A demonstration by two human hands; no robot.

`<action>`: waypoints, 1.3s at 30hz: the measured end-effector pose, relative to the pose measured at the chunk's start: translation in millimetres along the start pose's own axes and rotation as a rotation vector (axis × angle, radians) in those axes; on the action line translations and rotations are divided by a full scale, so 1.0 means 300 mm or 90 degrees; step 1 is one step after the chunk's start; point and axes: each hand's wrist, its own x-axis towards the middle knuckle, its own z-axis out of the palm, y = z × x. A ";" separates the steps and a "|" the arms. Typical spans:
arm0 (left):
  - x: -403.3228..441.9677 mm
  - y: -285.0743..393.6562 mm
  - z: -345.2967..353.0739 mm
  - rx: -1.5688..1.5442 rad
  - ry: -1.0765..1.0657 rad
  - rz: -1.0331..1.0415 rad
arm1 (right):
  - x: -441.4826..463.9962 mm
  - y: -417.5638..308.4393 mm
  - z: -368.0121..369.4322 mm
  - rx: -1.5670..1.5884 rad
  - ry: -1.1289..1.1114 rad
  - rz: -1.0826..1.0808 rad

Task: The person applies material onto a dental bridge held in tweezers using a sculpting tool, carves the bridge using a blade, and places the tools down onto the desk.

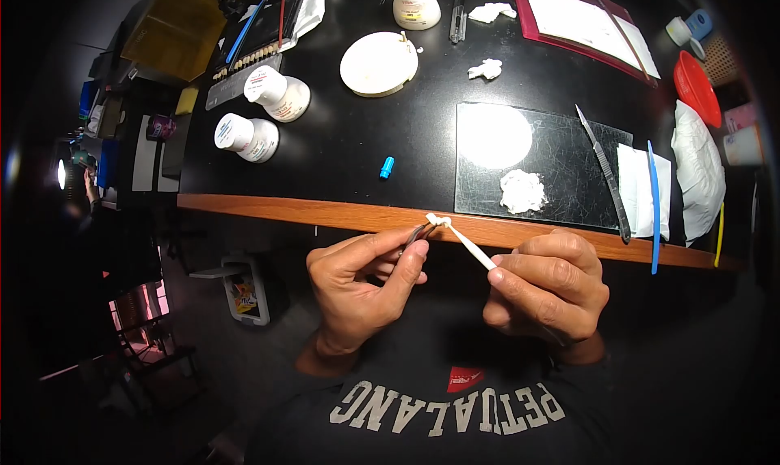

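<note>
My left hand (370,274) pinches a dark, thin-armed clamp (418,232) near the table's front edge. At the clamp's tips sit small white tooth-like pieces (437,219). My right hand (552,286) is closed around a slim white pointed tool (471,248), held slanting up to the left. Its tip meets the right end of the white pieces; whether it presses on them I cannot tell. Beyond my hands, a glass slab (569,160) carries a crumbly white mound (522,191). A small blue cap (387,167) lies to the left of the slab.
A metal knife (603,172) lies across the slab's right side, beside a blue stick (653,209). White bottles (276,93) stand at the left, near a round pale disc (378,64). A red-framed pad (581,26) lies at the back. The wooden table edge (325,215) runs before me.
</note>
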 end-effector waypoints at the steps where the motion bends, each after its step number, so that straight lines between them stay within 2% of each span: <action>1: 0.000 0.001 0.000 0.001 0.000 -0.001 | 0.000 0.000 -0.001 -0.001 -0.003 0.001; 10: 0.011 0.030 -0.003 0.006 -0.006 -0.048 | -0.005 -0.010 0.001 -0.023 0.031 0.026; 16: 0.073 0.131 -0.019 0.091 -0.076 -0.137 | 0.019 -0.020 0.016 -0.024 0.067 0.074; 17: 0.081 0.126 -0.019 0.101 -0.073 -0.111 | 0.028 -0.025 0.019 -0.029 0.062 0.081; 26: 0.148 0.116 -0.066 0.054 -0.174 -0.225 | 0.047 -0.025 0.014 -0.058 0.023 0.069; 31: 0.176 0.108 -0.078 0.092 -0.213 -0.225 | 0.075 -0.019 -0.003 -0.090 0.003 0.059; 39: 0.168 0.103 -0.069 0.096 -0.192 -0.179 | 0.069 -0.013 0.013 -0.086 -0.013 0.032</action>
